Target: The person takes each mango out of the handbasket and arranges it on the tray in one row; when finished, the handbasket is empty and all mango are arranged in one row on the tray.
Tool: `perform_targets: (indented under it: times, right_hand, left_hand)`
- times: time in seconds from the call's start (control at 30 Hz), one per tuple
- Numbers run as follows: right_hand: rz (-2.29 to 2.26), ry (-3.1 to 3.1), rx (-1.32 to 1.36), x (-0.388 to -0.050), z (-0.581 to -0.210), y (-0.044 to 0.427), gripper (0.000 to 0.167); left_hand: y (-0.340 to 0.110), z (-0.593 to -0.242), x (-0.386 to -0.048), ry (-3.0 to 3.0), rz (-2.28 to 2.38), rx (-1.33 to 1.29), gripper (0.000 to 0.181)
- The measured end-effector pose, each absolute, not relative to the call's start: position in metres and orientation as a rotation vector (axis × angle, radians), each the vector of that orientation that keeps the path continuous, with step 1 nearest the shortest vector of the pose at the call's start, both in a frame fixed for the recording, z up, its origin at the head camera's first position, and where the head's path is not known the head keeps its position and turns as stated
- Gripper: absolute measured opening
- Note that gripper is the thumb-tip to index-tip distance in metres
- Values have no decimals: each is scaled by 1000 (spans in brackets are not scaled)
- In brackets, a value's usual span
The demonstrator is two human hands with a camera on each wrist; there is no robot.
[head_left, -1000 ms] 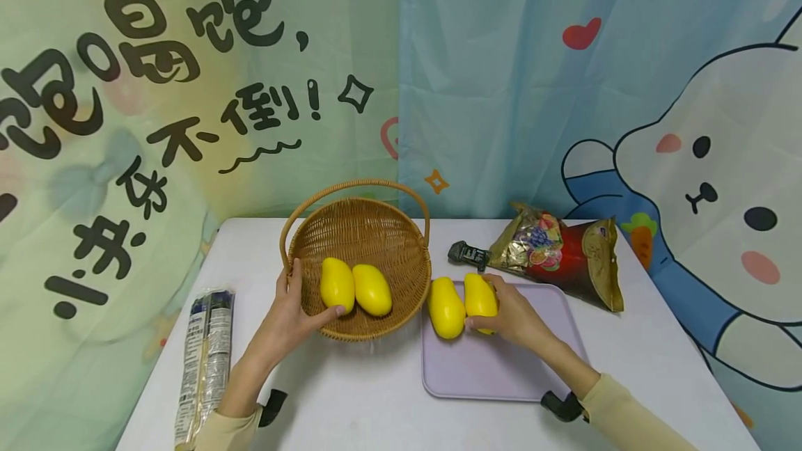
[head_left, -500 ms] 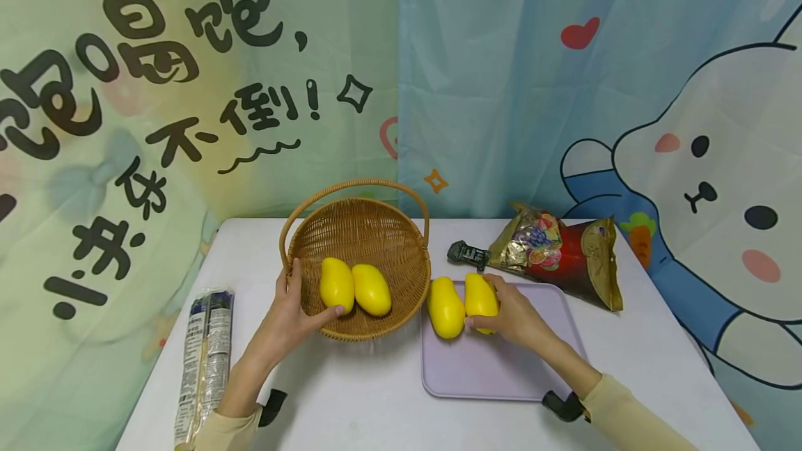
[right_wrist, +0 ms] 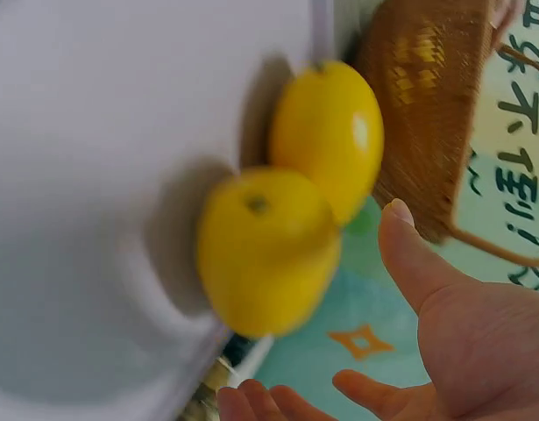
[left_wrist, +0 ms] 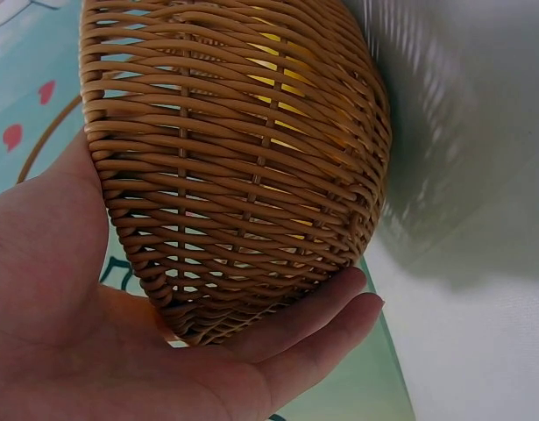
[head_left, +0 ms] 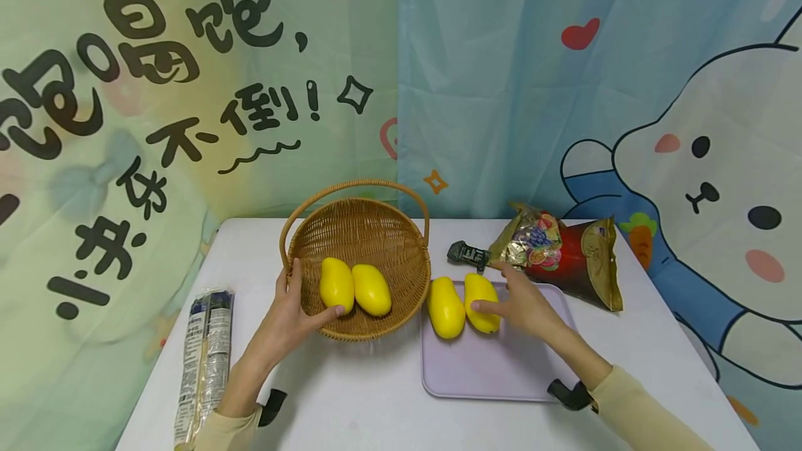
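A wicker basket (head_left: pixel 357 228) with a tall handle stands tilted toward the camera, two yellow mangoes (head_left: pixel 337 286) lying side by side in it. My left hand (head_left: pixel 294 312) grips its left side, thumb over the rim; in the left wrist view the fingers support the woven basket (left_wrist: pixel 234 158) from outside. Two more mangoes (head_left: pixel 446 308) are on a light purple tray (head_left: pixel 489 374). Beside the right one of these (head_left: pixel 481 298), my right hand (head_left: pixel 526 305) is spread. The right wrist view has a gap between this hand (right_wrist: pixel 462 351) and the nearer mango (right_wrist: pixel 269 254).
A red and gold snack bag (head_left: pixel 564 256) lies behind the tray, with a small black packet (head_left: pixel 468 255) at its left end. A long clear package (head_left: pixel 203 367) lies along the table's left side. Printed curtains hang behind the white table (head_left: pixel 351 402).
My right hand has let go of the right mango on the tray, opened its fingers and drawn back slightly to the right. The left hand and basket have stayed in place.
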State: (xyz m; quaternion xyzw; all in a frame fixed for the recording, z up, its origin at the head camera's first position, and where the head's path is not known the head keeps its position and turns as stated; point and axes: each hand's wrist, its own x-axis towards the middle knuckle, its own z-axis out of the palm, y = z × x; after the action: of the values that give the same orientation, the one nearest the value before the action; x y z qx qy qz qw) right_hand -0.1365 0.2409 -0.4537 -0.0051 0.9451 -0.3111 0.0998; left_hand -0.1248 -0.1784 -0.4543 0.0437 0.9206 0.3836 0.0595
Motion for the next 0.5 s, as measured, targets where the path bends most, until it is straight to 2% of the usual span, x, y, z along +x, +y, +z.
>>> perform_targets:
  times: [0.27,0.5]
  right_hand:
    - [-910,2902,-88,-154,-403,249,103]
    - [-963,2922,-196,-159,-374,224,101]
  left_hand:
    - [-178,-454,-125,2792,1161,132,127]
    - [-178,-453,-126,2786,1147,130,128]
